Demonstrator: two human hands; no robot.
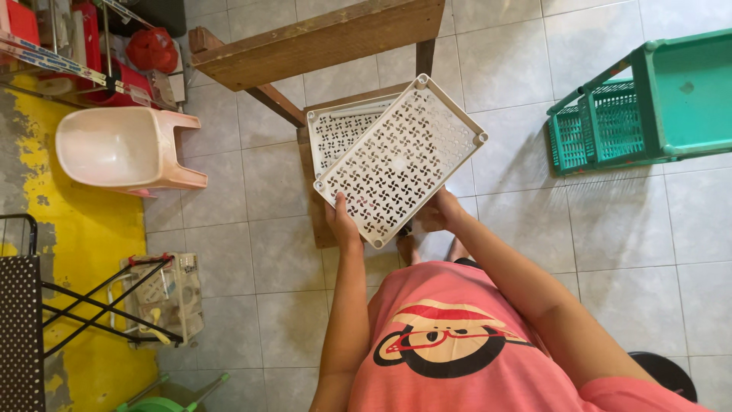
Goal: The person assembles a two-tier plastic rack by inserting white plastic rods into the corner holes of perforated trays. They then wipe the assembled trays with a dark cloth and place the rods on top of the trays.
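Note:
I hold a white perforated plastic shelf panel tilted above a wooden stool. My left hand grips its near left edge. My right hand grips its near right edge. A second white perforated panel lies flat on the wooden stool seat, partly covered by the one I hold. Both my forearms reach forward over my pink shirt.
A wooden bench top stands behind the stool. A pale pink plastic chair lies at the left. Green plastic shelf parts lie on the tiled floor at the right. A black folding rack stands at the lower left.

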